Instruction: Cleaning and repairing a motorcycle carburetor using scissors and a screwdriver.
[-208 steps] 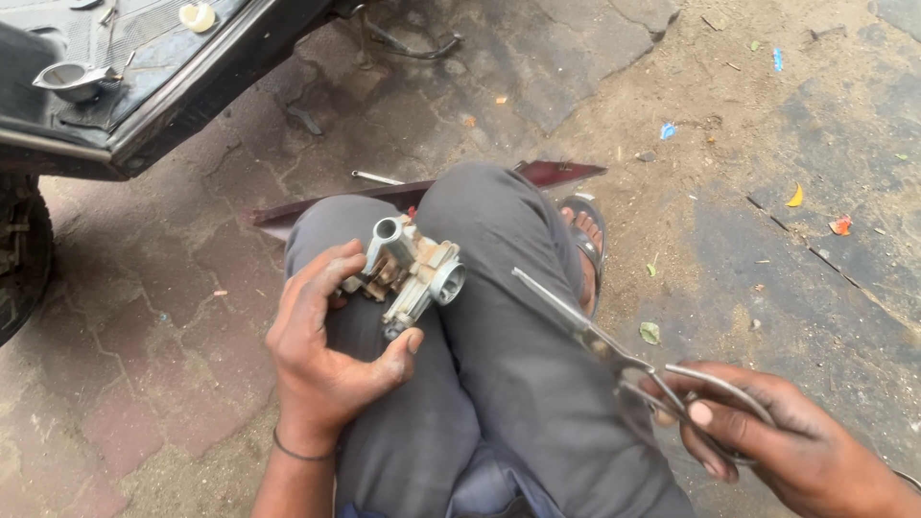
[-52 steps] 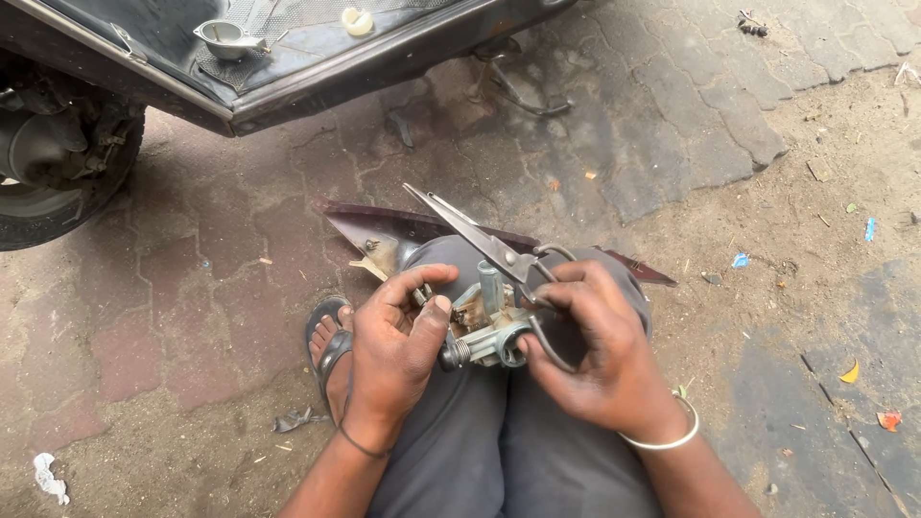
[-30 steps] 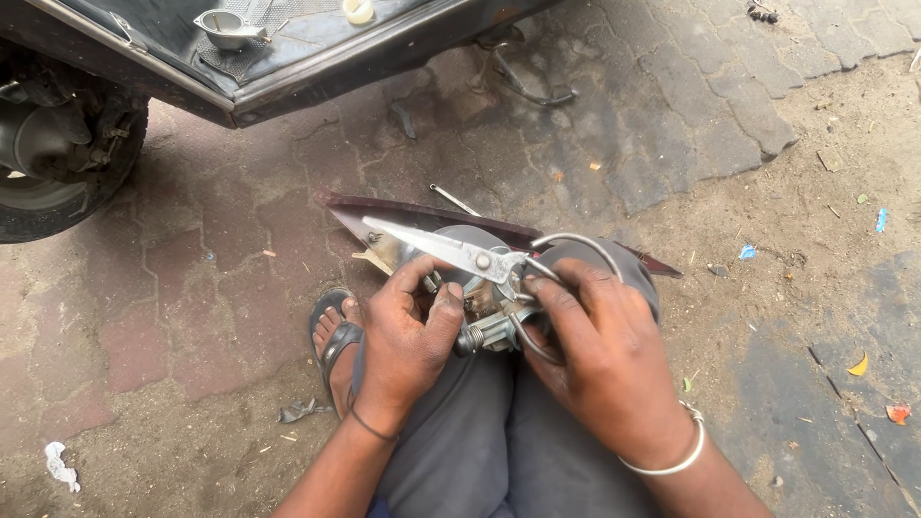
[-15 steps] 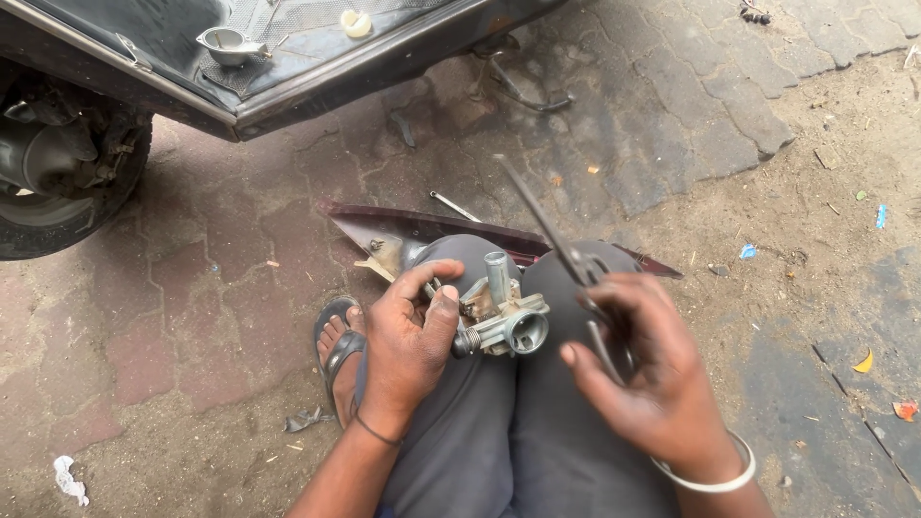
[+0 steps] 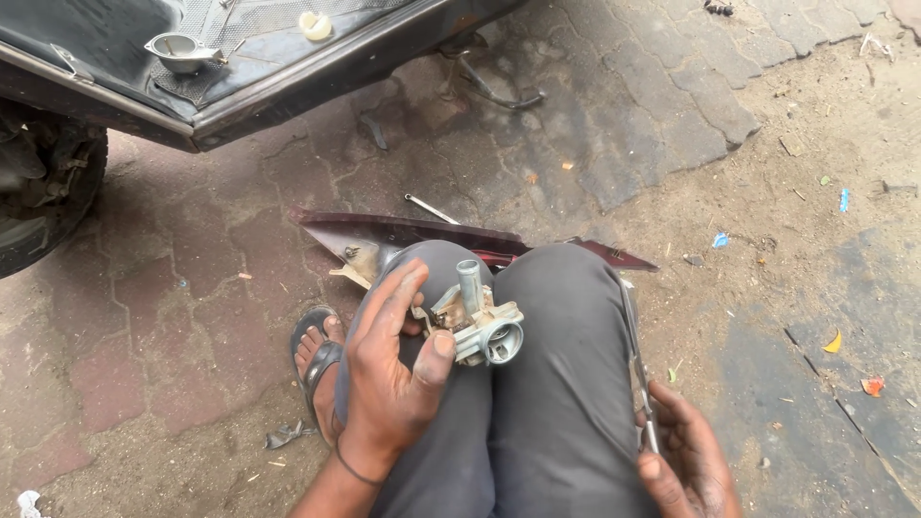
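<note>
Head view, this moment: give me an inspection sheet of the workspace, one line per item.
Surface: the person's knees in grey trousers, over brick paving and packed dirt.
Job's things: metal carburetor resting on the knees; scissors beside the right knee.
Clutter: maroon panel under the knees, thin metal rod, coloured scraps on the dirt.
Grippers: left hand grips the carburetor; right hand holds the scissors' handles, blades pointing away.
Cables: nothing seen.
Surroundings: dark vehicle floorboard carrying a small metal bowl, a tyre at the left edge, a sandalled foot.
</note>
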